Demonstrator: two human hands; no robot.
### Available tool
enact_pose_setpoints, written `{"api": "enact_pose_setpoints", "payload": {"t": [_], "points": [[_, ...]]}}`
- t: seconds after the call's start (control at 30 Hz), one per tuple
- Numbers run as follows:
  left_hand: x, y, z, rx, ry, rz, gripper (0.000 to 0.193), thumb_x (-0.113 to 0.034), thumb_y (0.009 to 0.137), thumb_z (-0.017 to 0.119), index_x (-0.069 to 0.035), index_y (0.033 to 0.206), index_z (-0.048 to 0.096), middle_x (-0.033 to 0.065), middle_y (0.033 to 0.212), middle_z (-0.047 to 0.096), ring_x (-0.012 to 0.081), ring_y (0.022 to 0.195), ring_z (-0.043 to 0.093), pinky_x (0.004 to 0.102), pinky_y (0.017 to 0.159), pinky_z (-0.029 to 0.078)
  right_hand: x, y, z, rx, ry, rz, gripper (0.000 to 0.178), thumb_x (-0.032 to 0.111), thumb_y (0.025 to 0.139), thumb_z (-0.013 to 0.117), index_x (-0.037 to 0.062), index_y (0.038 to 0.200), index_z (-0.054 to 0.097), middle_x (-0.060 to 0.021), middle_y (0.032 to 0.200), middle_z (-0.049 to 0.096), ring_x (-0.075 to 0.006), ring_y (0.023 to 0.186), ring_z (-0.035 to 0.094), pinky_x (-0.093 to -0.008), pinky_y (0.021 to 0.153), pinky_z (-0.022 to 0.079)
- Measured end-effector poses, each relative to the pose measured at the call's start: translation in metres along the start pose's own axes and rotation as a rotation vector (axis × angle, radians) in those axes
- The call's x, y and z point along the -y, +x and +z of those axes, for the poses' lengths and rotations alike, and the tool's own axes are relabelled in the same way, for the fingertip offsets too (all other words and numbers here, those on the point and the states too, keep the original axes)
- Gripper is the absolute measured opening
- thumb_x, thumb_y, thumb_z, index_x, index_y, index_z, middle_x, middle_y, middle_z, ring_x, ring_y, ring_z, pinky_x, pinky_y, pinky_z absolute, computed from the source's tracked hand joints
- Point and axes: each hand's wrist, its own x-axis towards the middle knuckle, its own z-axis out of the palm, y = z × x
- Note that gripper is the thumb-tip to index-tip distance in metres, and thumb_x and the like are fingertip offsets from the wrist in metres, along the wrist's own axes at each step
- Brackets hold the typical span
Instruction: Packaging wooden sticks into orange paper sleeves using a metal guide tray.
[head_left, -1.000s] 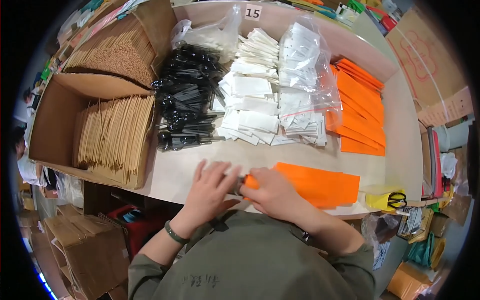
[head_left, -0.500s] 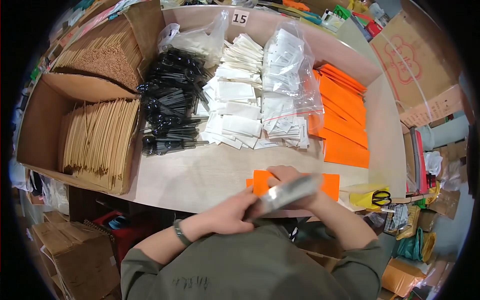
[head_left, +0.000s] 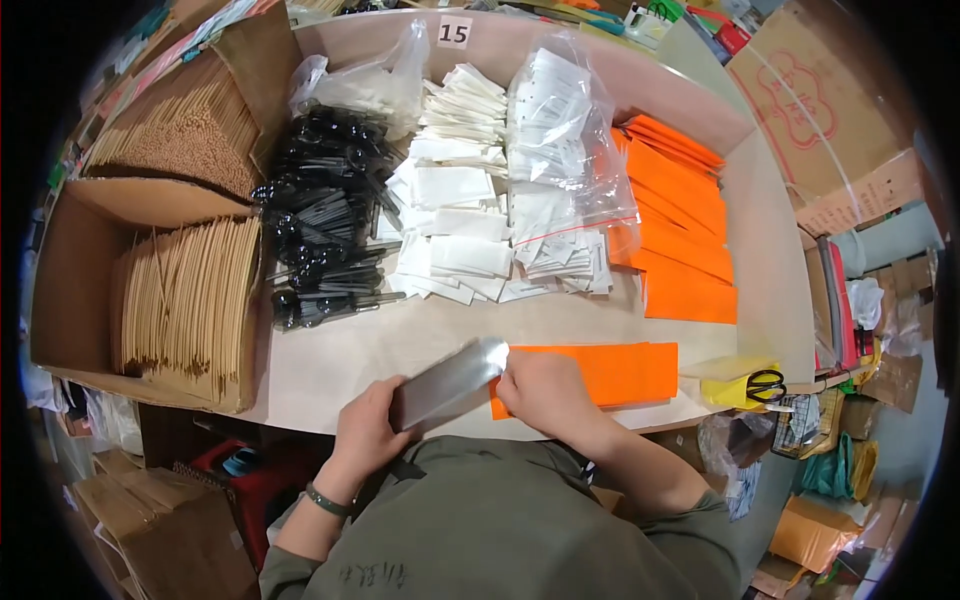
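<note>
My left hand (head_left: 371, 425) is closed around the left end of a flat, shiny silver packet (head_left: 447, 388), held tilted above the table's front edge. Its contents cannot be made out. Against the packet's right end sits my right hand (head_left: 550, 393), with curled fingers and hidden fingertips; whether it pinches the packet or something else is unclear. Under and beside this hand lies a small stack of orange paper sleeves (head_left: 630, 374). Farther back, a larger fanned pile of orange sleeves (head_left: 685, 235) covers the right part of the table.
Black spoons (head_left: 330, 210) lie heaped at left, beside white paper packets (head_left: 465, 220) and a clear plastic bag (head_left: 570, 140) of white packets. Cardboard boxes hold wooden chopsticks (head_left: 190, 305). Black-handled scissors (head_left: 766, 385) rest by yellow material at the right edge.
The silver packet has swung left and down with my left hand, its blur gone. My right hand has shifted left from the orange stack to the packet's end. The view has shifted slightly.
</note>
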Motion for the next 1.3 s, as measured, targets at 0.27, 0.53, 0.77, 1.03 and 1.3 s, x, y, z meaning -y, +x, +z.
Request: {"api": "enact_pose_setpoints", "payload": {"t": [0.27, 0.53, 0.77, 1.03, 1.3], "points": [[0.003, 0.030, -0.025, 0.112, 0.046, 0.289, 0.072, -0.017, 0.066, 0.084, -0.005, 0.131, 0.055, 0.0160, 0.110, 0.066, 0.0369, 0.100, 0.064, 0.0430, 0.083, 0.053, 0.015, 0.030, 0.014, -0.036, 0.320, 0.026, 0.025, 0.027, 0.085, 0.064, 0.0036, 0.079, 0.069, -0.0161, 0.072, 0.068, -0.0341, 0.070, 0.067, -0.0461, 0.067, 0.053], [-0.007, 0.034, -0.009, -0.122, -0.180, 0.259, 0.066, -0.023, 0.077, 0.083, -0.004, 0.134, 0.054, 0.0199, 0.126, 0.060, 0.0400, 0.114, 0.058, 0.0447, 0.099, 0.048, -0.083, 0.127, -0.008, -0.510, 0.486, 0.418, 0.031, 0.031, 0.086, 0.063, 0.0007, 0.083, 0.071, -0.0201, 0.079, 0.070, -0.0374, 0.076, 0.068, -0.0466, 0.071, 0.052], [0.012, -0.019, -0.004, -0.288, -0.239, 0.121, 0.060, -0.015, 0.085, 0.074, -0.002, 0.138, 0.049, 0.0205, 0.136, 0.055, 0.0412, 0.130, 0.050, 0.0469, 0.111, 0.040, -0.080, 0.050, -0.046, -0.254, 0.364, 0.268, 0.018, 0.013, 0.087, 0.067, -0.0036, 0.093, 0.066, -0.0117, 0.075, 0.067, -0.0201, 0.066, 0.063, -0.0343, 0.065, 0.050], [0.032, 0.017, -0.014, -0.344, -0.242, 0.158, 0.042, -0.011, 0.083, 0.074, -0.004, 0.123, 0.062, 0.0173, 0.129, 0.061, 0.0392, 0.122, 0.057, 0.0438, 0.104, 0.046, -0.031, 0.101, -0.017, -0.157, 0.150, -0.196, 0.010, 0.006, 0.087, 0.065, -0.0018, 0.093, 0.063, -0.0156, 0.097, 0.066, -0.0346, 0.091, 0.063, -0.0380, 0.079, 0.051], [0.086, 0.084, -0.060, -0.596, 0.300, 0.210, 0.032, -0.007, 0.077, 0.073, -0.007, 0.109, 0.068, 0.0104, 0.111, 0.066, 0.0323, 0.102, 0.063, 0.0425, 0.086, 0.052, -0.017, 0.098, -0.011, -0.234, -0.157, -0.169, 0.007, 0.002, 0.083, 0.062, 0.0006, 0.090, 0.062, -0.0172, 0.103, 0.059, -0.0382, 0.102, 0.058, -0.0442, 0.082, 0.050]]}}
